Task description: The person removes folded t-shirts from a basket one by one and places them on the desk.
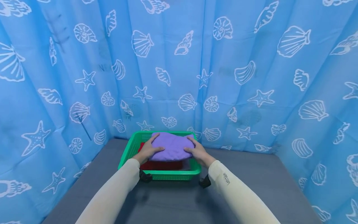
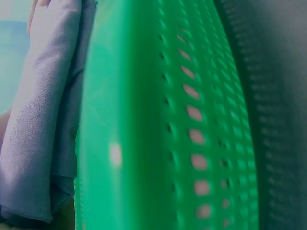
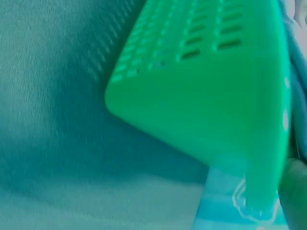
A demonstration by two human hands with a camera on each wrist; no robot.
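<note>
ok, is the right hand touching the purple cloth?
Touching: the head view shows the right hand gripping the purple cloth at its side, thumb lying over it.

A blue curtain [image 1: 193, 73] hangs in folds across the upper part of the head view and down both sides, printed with white scallops, spiral shells and starfish, among them a large scallop print [image 1: 293, 41] at upper right and a starfish print [image 1: 36, 138] at left. Below it, a plain dark grey desk [image 1: 251, 177] spreads over the bottom centre, its back edge meeting the curtain; the right wrist view shows its surface, tinted teal, along the left.
</note>
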